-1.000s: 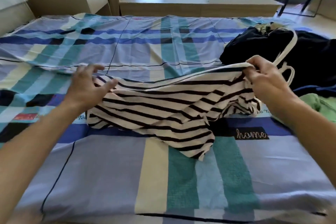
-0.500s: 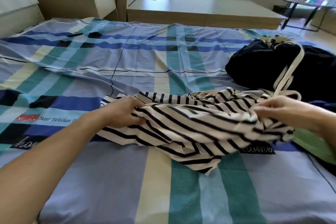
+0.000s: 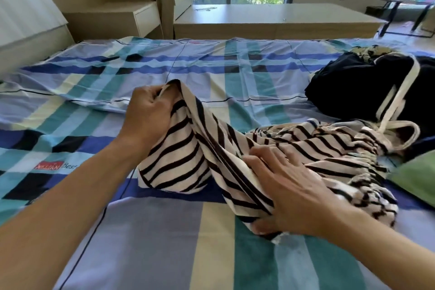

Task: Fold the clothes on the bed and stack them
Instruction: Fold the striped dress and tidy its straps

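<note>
Seen from above, a wide bed spread with a checked cotton sheet [image 3: 164,254] in blue, teal and cream fills most of the view, with a low pale wooden platform [image 3: 270,19] running beyond its far edge under a window.

Across the middle and right of the sheet lies a cream jersey garment with thin black stripes [image 3: 317,148], rumpled and unfolded. Its right part rests bunched on the bed, and its left part is drawn up into a peak.

At the far right sits a heap of dark navy clothing [image 3: 353,87], just behind the striped garment, with a flat cream strap [image 3: 400,92] trailing down over it. A soft green cloth [image 3: 416,179] shows at the right edge, touching the striped garment's crumpled end.

Both bare forearms reach in from the bottom corners. The left hand [image 3: 148,115] is raised above the sheet, knuckles to the camera, fingers clenched into a fist around an upper edge of the striped garment, holding that end aloft. The right hand [image 3: 289,190] lies low and palm-down on the garment's near fold, fingers spread over the top and thumb tucked beneath, so the cloth is caught between them against the bed.
</note>
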The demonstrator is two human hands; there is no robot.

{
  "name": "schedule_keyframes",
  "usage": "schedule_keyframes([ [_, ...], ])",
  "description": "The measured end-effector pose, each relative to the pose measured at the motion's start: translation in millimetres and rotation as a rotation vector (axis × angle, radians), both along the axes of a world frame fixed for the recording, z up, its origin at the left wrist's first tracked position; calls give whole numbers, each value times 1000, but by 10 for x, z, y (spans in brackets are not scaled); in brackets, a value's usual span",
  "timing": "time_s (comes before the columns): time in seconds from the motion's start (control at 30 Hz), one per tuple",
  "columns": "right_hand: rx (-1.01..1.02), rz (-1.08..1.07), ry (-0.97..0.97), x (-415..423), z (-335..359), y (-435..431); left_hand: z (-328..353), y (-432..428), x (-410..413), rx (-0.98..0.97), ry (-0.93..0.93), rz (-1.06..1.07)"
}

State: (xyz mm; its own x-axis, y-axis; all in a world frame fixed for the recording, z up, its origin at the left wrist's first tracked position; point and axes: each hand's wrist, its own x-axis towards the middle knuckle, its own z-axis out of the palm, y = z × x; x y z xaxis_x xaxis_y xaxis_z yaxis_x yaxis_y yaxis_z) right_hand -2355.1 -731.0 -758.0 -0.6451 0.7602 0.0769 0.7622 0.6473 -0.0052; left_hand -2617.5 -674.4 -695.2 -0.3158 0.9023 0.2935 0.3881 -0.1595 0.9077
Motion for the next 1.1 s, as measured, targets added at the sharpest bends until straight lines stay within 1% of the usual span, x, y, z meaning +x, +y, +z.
schedule_keyframes([
  [0.07,62,-119,63,-42,-99,67,-67,48,-89,-7,117,73],
  [0.13,45,-246,179,16,-39,164,-139,32,-141,-4,339,144],
  [0.17,20,-317,204,75,12,216,-170,-1,-136,39,469,136],
  [0.2,-33,-388,263,152,62,277,-198,-29,-120,80,572,75],
  [0.23,-120,-453,396,238,114,352,-218,-73,-81,98,628,-47],
  [0.27,-215,-504,569,323,178,418,-257,-111,-39,63,647,-213],
  [0.3,-289,-560,719,413,235,493,-322,-145,3,-15,653,-384],
  [0.33,-350,-607,826,488,298,549,-425,-166,30,-116,686,-518],
  [0.37,-432,-652,913,576,337,611,-532,-178,52,-231,777,-601],
  [0.4,-521,-699,982,653,351,661,-667,-171,61,-326,917,-639],
  [0.43,-574,-748,1015,714,343,691,-788,-166,80,-387,1058,-652],
  [0.47,-539,-794,984,765,315,705,-892,-149,100,-390,1155,-636],
  [0.5,-418,-829,869,800,278,698,-932,-125,128,-346,1179,-592],
  [0.53,-255,-841,753,796,257,658,-933,-71,142,-281,1141,-542],
  [0.57,-91,-811,695,743,272,577,-885,-28,164,-249,1057,-490],
  [0.6,31,-704,721,653,321,462,-827,14,173,-231,945,-443],
  [0.63,64,-545,769,552,373,350,-750,52,174,-239,813,-420],
  [0.67,5,-377,765,445,430,233,-675,95,168,-253,669,-422],
  [0.7,-141,-247,683,344,464,128,-581,115,170,-274,528,-432],
  [0.73,-314,-170,544,272,440,44,-502,122,168,-299,400,-437],
  [0.77,-437,-151,373,209,391,-24,-412,109,177,-332,283,-437],
  [0.8,-448,-167,194,170,302,-51,-336,89,187,-374,169,-447],
  [0.83,-381,-196,25,151,191,-71,-262,63,206,-428,65,-472],
  [0.87,-296,-218,-100,115,100,-71,-202,36,209,-485,-15,-498],
  [0.9,-206,-231,-135,85,30,-47,-167,10,212,-541,-59,-522],
  [0.93,-126,-232,-87,86,-27,1,-148,-17,219,-600,-81,-534],
  [0.97,-98,-233,-30,97,-59,62,-137,-41,214,-647,-91,-531],
  [1.0,-143,-255,57,96,-27,117,-133,-46,186,-689,-100,-519],
  [1.03,-237,-271,187,129,25,170,-135,-40,148,-725,-98,-515],
  [1.07,-381,-289,354,174,59,240,-135,-27,102,-760,-91,-506],
  [1.1,-533,-306,550,214,127,285,-149,6,57,-770,-42,-470],
])
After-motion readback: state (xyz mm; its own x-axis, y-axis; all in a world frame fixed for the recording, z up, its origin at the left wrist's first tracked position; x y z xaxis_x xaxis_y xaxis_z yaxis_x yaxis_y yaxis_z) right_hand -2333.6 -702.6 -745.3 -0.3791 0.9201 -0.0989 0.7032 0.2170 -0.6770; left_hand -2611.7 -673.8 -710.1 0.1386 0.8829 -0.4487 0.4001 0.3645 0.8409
